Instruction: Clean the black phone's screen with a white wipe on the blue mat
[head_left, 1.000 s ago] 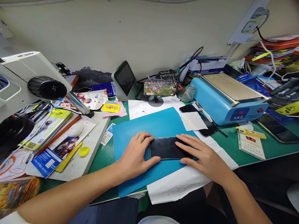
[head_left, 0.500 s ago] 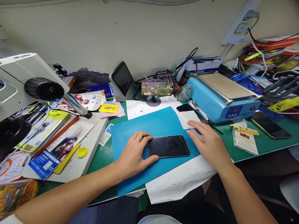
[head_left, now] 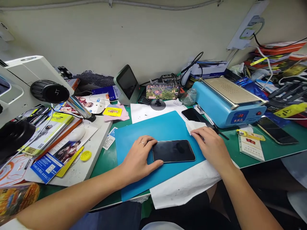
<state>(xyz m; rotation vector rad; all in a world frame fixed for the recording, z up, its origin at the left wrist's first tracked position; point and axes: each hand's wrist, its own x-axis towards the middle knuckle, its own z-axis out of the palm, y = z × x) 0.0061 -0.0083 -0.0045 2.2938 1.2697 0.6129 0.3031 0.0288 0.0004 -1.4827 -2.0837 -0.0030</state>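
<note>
A smartphone (head_left: 174, 150) with a dark screen lies face up on the blue mat (head_left: 153, 126). My left hand (head_left: 141, 155), a ring on one finger, holds the phone's left end, fingertips at the upper corner and thumb at the lower edge. To the right of the phone, my right hand (head_left: 212, 145) pinches the near edge of a small white sheet of paper (head_left: 192, 125) between thumb and fingers. That sheet partly covers a second dark phone (head_left: 192, 113) behind it. A larger white sheet (head_left: 182, 188) hangs over the table's front edge.
At the right stands a blue heating plate machine (head_left: 216, 108), with a cigarette box (head_left: 251, 148) and another phone (head_left: 277, 130) nearby. A phone on a stand (head_left: 163, 92) shows a game at the back. Microscope parts (head_left: 50, 91) and packaging crowd the left.
My right hand's fingers have closed in a pinch on the small white paper, whose near edge is now lifted and creased. My left hand and the phone keep their places.
</note>
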